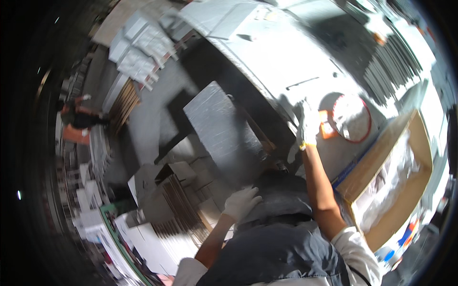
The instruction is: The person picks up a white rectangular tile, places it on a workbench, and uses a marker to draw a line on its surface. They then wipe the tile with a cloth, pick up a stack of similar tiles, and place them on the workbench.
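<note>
My right hand (307, 125), in a white work glove, is over the near edge of the bright white worktable (281, 62). Its fingers stretch away from me, somewhat washed out by the glare, and I see nothing held in them. Just right of it lie an orange-and-white packet (327, 125) and a round, pale thing with a red rim (352, 118). My left hand (242, 204), gloved too, hangs low beside my dark apron (281, 248), fingers loosely extended and holding nothing visible. A thin dark rod (302, 83) lies farther up the tabletop.
An open cardboard box (353, 198) with clear plastic inside stands at right. Grey panels (396, 64) are stacked at the far right. A grey scratched-topped stand (222, 124) is ahead, cardboard sheets (174, 205) at left. Wrapped stacks (140, 50) and another person (78, 119) are farther off.
</note>
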Tool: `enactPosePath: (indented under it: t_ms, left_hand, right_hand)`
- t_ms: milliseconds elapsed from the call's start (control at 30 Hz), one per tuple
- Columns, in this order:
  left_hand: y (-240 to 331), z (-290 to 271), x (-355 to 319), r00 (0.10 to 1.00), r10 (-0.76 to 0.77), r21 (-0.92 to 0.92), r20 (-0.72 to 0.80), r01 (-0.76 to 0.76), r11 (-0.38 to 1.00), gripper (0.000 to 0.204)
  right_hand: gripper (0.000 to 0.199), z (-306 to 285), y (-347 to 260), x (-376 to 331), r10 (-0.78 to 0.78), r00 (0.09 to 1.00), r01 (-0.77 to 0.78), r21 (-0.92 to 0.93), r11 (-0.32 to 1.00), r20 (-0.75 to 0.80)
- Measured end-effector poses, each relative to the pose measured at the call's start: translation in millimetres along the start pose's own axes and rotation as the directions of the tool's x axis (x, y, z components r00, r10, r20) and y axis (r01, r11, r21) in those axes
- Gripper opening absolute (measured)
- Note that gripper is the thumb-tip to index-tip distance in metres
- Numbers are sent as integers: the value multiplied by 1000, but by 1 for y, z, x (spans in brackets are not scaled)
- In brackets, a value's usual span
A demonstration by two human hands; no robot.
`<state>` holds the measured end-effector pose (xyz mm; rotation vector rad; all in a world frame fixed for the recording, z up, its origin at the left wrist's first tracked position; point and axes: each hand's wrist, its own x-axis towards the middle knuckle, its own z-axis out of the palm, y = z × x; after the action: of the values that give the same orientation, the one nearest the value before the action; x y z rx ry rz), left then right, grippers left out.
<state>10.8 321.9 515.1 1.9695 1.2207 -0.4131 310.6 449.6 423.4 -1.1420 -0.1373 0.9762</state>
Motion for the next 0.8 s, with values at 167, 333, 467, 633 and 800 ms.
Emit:
enactPosePath:
  t_ms: [167, 333, 467, 633, 800]
  left_hand:
    - [0, -2, 19, 993, -43, 146, 106, 28, 989, 42]
    - [-7, 0, 33, 999, -29, 108, 40, 25, 994, 53]
    - [-15, -3, 36, 999, -42, 99, 31, 39, 994, 55]
    - [-17, -16, 44, 995, -75, 27, 68, 73, 997, 56]
    - [-8, -44, 84, 941, 339, 343, -19, -312, 886, 47]
  right_hand:
    - [36, -17, 34, -13, -514, 834, 523, -581, 624, 199]
    - [39, -41, 41, -36, -419, 873, 472, -644, 602, 248]
    - [37, -61, 30, -50, -523, 735, 645, -682, 345, 431]
    - [30, -67, 7, -64, -517, 804, 586, -529, 613, 293]
    - [29, -60, -17, -74, -292, 933, 352, -361, 864, 210]
